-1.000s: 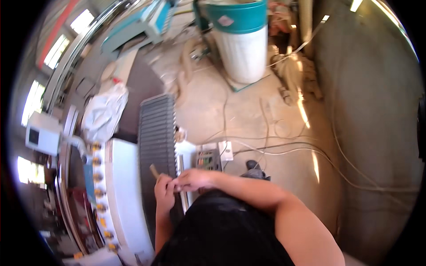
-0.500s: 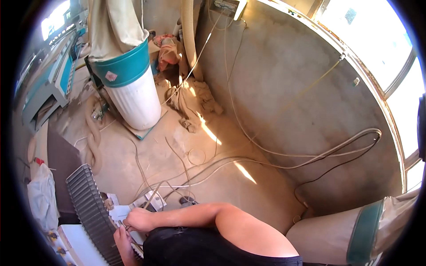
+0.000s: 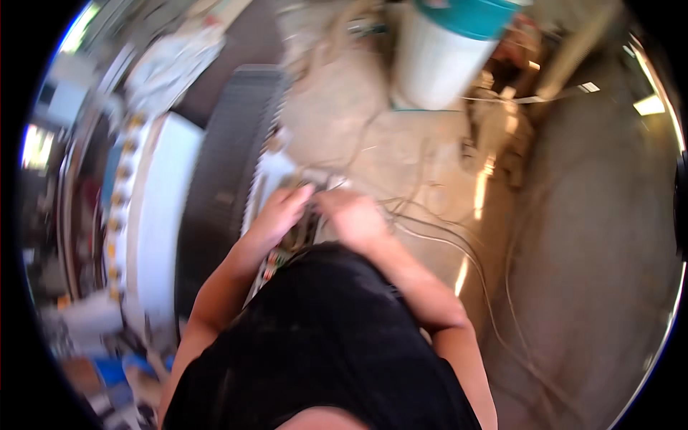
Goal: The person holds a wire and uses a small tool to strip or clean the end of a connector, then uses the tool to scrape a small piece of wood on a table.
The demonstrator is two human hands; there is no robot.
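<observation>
My left hand point(image 3: 284, 213) is closed, its thumb and fingers pinched together beside the long machine bed. Opposite it, my right hand point(image 3: 351, 216) curls inward, its fingertips almost meeting the left ones. A small dark piece seems to lie between the fingertips, but motion blur hides what it is. Under and around the hands runs a narrow white machine panel point(image 3: 272, 172) with small parts and thin wires on it. Along the panel's left side lies a dark ribbed cover point(image 3: 223, 168) with a toothed edge.
A white machine beam point(image 3: 166, 208) with a row of yellow fittings stands to the left. Loose cables point(image 3: 466, 247) trail over the dusty floor at right. Ahead is a white-and-teal dust collector bag point(image 3: 444, 61). A grey wall point(image 3: 580, 236) bounds the right side.
My view has swung left and down, so the machine bed and both forearms now show more fully. Both hands stay close together over the white panel.
</observation>
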